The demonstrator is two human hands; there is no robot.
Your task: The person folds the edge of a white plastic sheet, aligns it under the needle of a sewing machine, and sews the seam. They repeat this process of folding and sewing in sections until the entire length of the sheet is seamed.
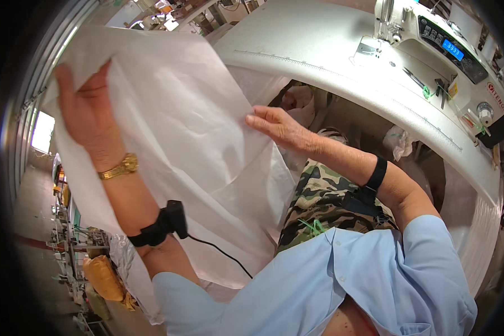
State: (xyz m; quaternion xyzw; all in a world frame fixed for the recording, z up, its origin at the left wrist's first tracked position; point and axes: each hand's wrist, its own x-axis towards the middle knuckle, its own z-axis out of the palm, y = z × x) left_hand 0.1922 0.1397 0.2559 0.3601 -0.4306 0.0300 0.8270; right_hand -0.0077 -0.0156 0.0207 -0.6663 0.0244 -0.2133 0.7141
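A large white sheet (168, 106), thin and creased like woven plastic or fabric, spreads from the upper left down over my lap. Against its left part lies my left hand (89, 109), slightly blurred, with the thumb and fingers apart. At the sheet's right edge my right hand (277, 126) pinches the material between thumb and fingers. A gold watch (120, 167) circles my left wrist. Folds hang below both hands, and the sheet's lower end is partly hidden by my left arm.
A white sewing machine (442, 56) with a lit display stands at the upper right on a pale curved table (319, 39). A pen-like tool (414, 77) lies beside the machine. A black cable (221, 252) runs from my left armband. A yellow-orange bundle (103, 278) sits at lower left.
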